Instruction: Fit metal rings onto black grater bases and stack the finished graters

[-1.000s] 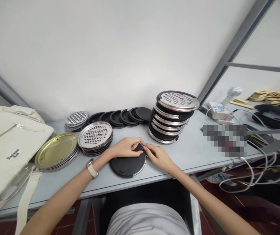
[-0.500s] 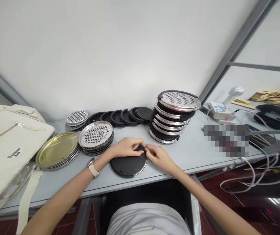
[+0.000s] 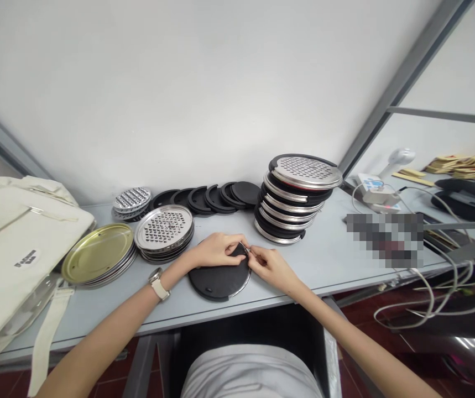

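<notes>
A black round disc [image 3: 219, 279] with a thin silver metal edge along its right side lies flat near the table's front edge. It resembles the black-backed graters in the stack behind it. My left hand [image 3: 219, 250], a watch on its wrist, rests over the disc's far part with thumb and fingers curled closed at the far right rim. Right beside it, my right hand [image 3: 268, 267] pinches the same rim, its fingertips close to the left ones. Between the fingertips a small shiny bit shows, too small to name.
A tall stack of round graters [image 3: 306, 171] stands behind on the right. Left lie grater plates [image 3: 165, 228], gold-coloured metal discs [image 3: 98, 253] and a cream bag [image 3: 21, 243]. Black round covers [image 3: 199, 199] lean along the wall. A white device [image 3: 376, 189] with cables is at the right.
Both hands stay at the disc's far right rim, with only slight shifts of the fingertips. The whole view has drifted a little; the disc lies as before.
</notes>
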A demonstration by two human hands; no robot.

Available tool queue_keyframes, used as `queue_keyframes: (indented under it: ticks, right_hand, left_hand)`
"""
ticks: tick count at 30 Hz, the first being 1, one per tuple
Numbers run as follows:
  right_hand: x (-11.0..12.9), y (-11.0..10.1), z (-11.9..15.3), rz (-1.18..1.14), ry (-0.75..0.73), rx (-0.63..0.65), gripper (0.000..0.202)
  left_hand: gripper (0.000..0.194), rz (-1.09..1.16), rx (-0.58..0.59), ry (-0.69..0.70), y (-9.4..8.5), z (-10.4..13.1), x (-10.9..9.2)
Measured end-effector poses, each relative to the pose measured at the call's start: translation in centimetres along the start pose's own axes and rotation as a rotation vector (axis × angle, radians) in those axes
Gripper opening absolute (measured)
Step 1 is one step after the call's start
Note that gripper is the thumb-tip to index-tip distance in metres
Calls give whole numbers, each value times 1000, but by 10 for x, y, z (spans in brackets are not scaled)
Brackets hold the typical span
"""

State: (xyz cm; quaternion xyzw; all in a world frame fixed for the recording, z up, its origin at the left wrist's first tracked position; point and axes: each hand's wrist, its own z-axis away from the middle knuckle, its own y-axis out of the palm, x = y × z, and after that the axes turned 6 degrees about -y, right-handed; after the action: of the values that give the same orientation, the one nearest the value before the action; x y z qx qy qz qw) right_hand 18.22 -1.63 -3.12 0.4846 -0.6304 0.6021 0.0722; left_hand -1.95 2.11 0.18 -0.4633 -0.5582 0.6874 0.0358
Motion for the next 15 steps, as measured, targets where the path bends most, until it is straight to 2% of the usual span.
queue_keyframes:
  ticks: [5, 11, 15]
  right_hand:
    - [-1, 0, 1, 4, 8, -5, 30]
    - [0, 0, 0, 5, 5, -6, 30]
    - [0, 0, 0, 14, 8, -3, 30]
  left_hand:
    - [18, -17, -18, -17, -1, 0, 1]
    - [27, -21, -47, -75, -2, 2, -3]
    - [20, -137, -125, -73, 1, 2, -4]
